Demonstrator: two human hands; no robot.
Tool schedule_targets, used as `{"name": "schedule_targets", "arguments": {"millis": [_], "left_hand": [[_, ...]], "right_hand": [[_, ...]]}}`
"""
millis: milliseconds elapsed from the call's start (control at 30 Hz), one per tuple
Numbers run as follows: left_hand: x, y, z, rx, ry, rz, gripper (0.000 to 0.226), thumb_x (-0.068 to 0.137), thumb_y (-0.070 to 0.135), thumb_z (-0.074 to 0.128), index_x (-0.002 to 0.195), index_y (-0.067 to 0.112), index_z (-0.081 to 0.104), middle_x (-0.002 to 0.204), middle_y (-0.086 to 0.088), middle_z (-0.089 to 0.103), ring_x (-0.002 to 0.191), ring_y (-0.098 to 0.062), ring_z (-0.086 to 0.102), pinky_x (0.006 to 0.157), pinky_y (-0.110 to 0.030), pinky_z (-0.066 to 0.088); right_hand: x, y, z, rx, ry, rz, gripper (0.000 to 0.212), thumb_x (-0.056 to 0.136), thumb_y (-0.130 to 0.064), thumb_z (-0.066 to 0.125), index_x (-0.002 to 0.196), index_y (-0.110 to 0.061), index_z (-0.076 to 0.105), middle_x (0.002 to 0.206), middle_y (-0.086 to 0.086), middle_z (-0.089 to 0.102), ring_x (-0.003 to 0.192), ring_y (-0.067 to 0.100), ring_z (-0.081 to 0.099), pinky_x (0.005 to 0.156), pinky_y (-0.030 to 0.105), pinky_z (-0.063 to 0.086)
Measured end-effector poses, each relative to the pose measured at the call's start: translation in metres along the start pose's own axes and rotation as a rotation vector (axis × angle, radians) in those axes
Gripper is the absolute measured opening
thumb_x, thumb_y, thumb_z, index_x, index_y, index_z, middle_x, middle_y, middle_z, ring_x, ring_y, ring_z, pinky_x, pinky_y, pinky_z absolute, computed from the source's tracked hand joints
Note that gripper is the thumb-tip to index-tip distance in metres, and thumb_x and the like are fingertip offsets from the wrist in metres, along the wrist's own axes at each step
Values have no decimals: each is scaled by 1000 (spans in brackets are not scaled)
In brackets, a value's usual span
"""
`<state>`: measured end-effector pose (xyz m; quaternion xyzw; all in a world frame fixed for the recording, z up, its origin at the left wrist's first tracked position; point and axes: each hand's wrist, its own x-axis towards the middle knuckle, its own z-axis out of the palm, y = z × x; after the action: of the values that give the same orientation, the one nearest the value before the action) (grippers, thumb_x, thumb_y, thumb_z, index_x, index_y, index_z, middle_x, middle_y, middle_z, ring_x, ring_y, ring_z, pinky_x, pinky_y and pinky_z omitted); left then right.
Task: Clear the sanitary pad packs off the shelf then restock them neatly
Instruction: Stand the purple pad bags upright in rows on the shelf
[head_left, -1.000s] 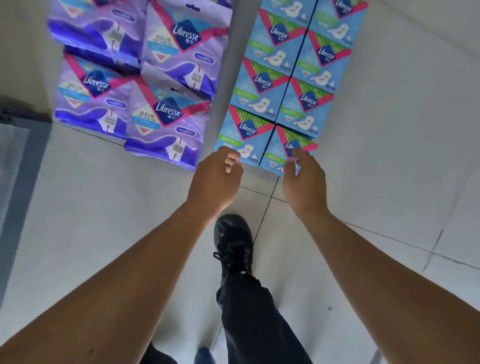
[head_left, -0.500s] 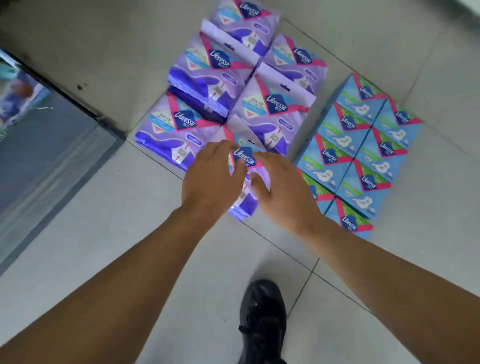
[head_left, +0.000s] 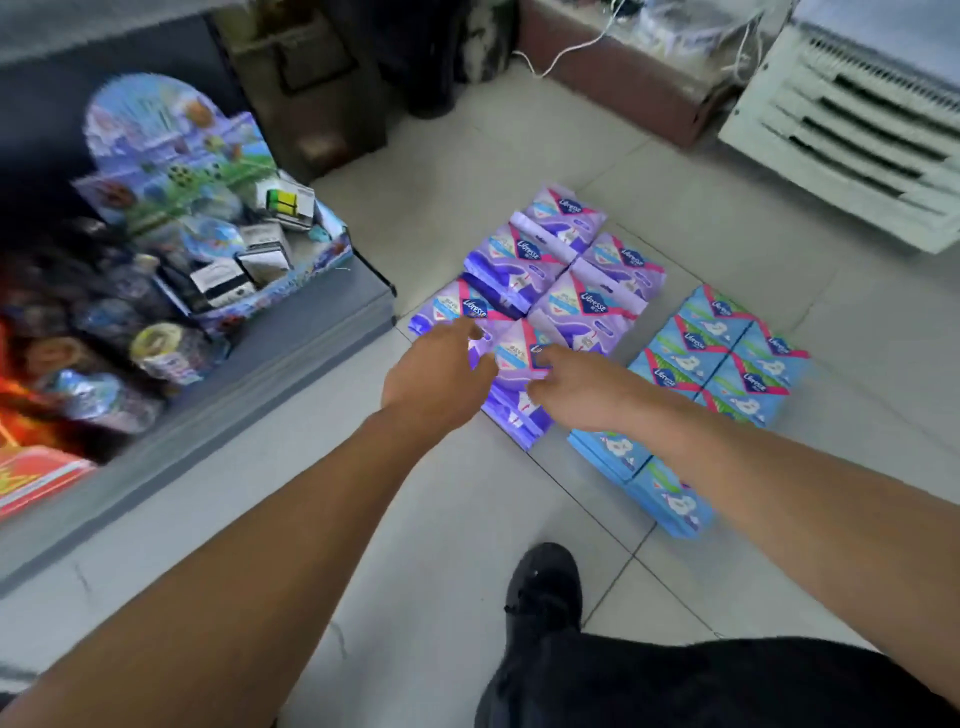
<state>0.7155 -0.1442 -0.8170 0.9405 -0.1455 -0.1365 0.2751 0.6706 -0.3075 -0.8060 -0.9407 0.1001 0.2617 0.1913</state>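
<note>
Purple pad packs (head_left: 566, 291), laid flat in overlapping rows on floor tiles (head_left: 701, 218) left of stacked blue packs (head_left: 727, 358), seemingly staged for restocking; left hand (head_left: 436, 374) and right hand (head_left: 576, 387) over nearest pack, fingers loosely extended, grip not discernible.

Glossy plastic purple packs (head_left: 589, 306), matt floor tiles (head_left: 452, 499)

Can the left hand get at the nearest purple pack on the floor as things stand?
Probably yes. The left hand is already at the near purple pack, nothing lies between them, and the right hand works its other edge.
</note>
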Motion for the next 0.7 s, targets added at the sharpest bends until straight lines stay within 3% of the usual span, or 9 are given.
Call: {"name": "schedule_targets", "arguments": {"millis": [167, 267, 400, 500, 567, 700], "left_hand": [[-55, 18, -31, -27, 19, -59, 32, 92, 38, 51, 122, 26, 54, 119, -1, 62, 104, -23, 59, 87, -35, 49], [-63, 14, -40, -34, 11, -96, 32, 92, 37, 50, 121, 25, 55, 117, -1, 63, 104, -24, 59, 87, -35, 48], [-50, -4, -32, -54, -7, -93, 31, 93, 36, 49, 121, 23, 55, 118, -1, 63, 103, -23, 59, 87, -35, 50], [-26, -18, -15, -80, -53, -100, 30, 95, 36, 49, 122, 23, 54, 118, 1, 62, 103, -19, 59, 83, -31, 49], [-3, -26, 3, -70, -83, -91, 31, 96, 36, 49, 123, 24, 53, 120, 0, 61, 105, -19, 58, 86, -32, 49], [46, -37, 37, -50, -150, -118, 32, 97, 33, 47, 126, 21, 53, 123, -1, 60, 108, -20, 57, 87, -32, 48]], "right_hand": [[-78, -14, -25, -78, -8, -12, 39, 97, -35, 45, 128, -13, 50, 134, 9, 52, 106, 27, 56, 80, 32, 46], [-89, -17, -32, -21, 74, 12, 30, 97, -30, 43, 118, -11, 52, 114, 11, 59, 89, 26, 55, 62, 28, 39], [-68, -17, -21, 17, 42, 152, 35, 99, -28, 42, 124, -5, 52, 118, 15, 58, 101, 29, 58, 70, 27, 39], [-31, -8, -1, 55, -11, 241, 29, 96, -28, 42, 107, -6, 58, 100, 12, 56, 88, 28, 53, 72, 27, 38], [-6, 1, 16, 130, -4, 286, 31, 96, -29, 43, 106, -5, 61, 93, 10, 54, 85, 28, 52, 73, 27, 37], [40, 24, 45, 325, 38, 397, 31, 96, -25, 46, 114, -3, 57, 109, 16, 61, 106, 33, 60, 74, 27, 39]]}}
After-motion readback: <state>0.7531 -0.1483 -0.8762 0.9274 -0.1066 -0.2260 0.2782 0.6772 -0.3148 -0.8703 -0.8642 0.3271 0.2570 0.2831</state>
